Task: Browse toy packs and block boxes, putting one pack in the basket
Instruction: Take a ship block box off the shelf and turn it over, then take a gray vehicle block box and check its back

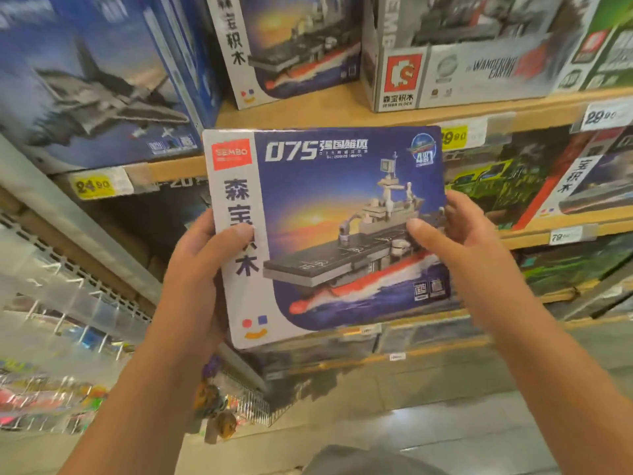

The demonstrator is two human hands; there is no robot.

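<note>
Both forearms are bare to the frame's lower edge, with no sleeve, watch or ring showing on the left hand [202,265] or the right hand [459,241].

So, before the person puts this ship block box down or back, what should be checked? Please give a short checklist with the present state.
1. Left hand grips the 075 ship block box at its left edge, thumb on the front: ok.
2. Right hand holds the right edge, thumb on the front: ok.
3. Box front faces the camera, print readable: ok.
4. Same ship box stands on the upper shelf, so a return place is known: ok.
5. Free gap on that shelf wide enough for the box: cannot tell.
6. Basket in view to receive it: not ok, only a wire edge shows below.
</note>
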